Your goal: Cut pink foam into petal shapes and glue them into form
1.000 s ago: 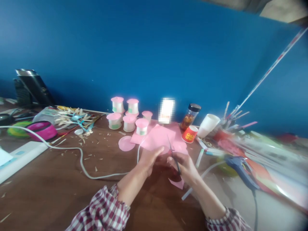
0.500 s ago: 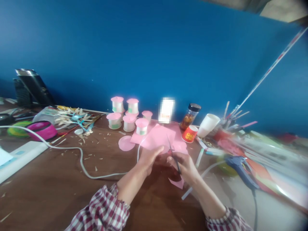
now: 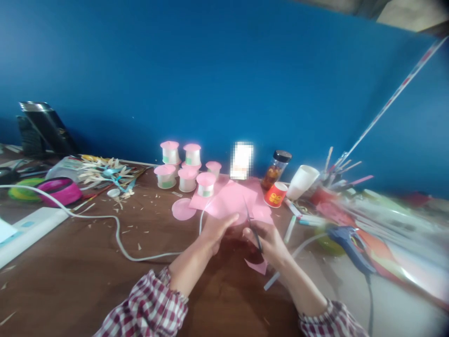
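My left hand point(image 3: 218, 229) grips pink paper point(image 3: 228, 199) between thumb and fingers. The held piece blends with the pink sheets lying behind it, so its outline is hard to make out. In my right hand point(image 3: 269, 242) is a pair of scissors point(image 3: 257, 238), with dark handles and the blades pointing away from me at the paper. Whether the blades are apart is unclear. Below my right hand lies a pink paper offcut point(image 3: 257, 266). A pink paper disc point(image 3: 183, 209) rests flat to the left of the sheets.
Several white cups with pink paper tops point(image 3: 166, 176) stand by the blue wall. A red paper cup point(image 3: 276, 194), a lidded jar point(image 3: 277, 166) and a white cup point(image 3: 303, 181) are right of the sheets. A glue gun point(image 3: 351, 245) lies farther right. A white cable point(image 3: 119, 238) crosses the table point(image 3: 87, 281).
The whole view has shifted very slightly. Both hands keep nearly the same pose, with the paper in the left and the scissors in the right.
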`<state>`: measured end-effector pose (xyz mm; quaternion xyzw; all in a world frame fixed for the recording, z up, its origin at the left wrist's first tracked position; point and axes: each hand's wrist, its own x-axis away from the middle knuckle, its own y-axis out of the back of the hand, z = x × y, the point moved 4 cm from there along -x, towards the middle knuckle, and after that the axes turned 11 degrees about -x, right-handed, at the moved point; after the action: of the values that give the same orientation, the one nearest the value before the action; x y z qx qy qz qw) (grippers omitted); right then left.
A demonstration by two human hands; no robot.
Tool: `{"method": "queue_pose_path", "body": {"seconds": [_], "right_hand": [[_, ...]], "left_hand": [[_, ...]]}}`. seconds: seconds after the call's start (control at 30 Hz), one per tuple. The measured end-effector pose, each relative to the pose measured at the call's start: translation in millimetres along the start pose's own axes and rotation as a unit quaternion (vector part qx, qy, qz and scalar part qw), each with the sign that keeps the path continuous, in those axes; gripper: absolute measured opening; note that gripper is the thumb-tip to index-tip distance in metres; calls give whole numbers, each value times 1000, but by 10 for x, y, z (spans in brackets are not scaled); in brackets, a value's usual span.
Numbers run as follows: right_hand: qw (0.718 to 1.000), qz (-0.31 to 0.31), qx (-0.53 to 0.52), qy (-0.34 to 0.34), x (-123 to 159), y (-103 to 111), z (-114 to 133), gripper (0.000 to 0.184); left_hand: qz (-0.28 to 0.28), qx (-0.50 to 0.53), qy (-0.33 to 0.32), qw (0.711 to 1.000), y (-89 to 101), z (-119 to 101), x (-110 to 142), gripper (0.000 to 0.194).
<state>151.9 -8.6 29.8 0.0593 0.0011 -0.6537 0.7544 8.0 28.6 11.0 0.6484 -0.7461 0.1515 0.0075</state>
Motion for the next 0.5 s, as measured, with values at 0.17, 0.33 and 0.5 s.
{"method": "queue_pose_path", "body": {"seconds": [0.17, 0.33, 0.5], "right_hand": [[1000, 1, -14, -4, -3, 5, -2, 36], [1000, -7, -11, -5, -3, 9, 17, 35], [1000, -7, -7, -3, -3, 28, 4, 34]], "left_hand": [[3, -2, -1, 1000, 7, 14, -7, 30], [13, 4, 3, 1000, -1, 30, -25, 38], [25, 13, -16, 999, -22, 39, -34, 47]]}}
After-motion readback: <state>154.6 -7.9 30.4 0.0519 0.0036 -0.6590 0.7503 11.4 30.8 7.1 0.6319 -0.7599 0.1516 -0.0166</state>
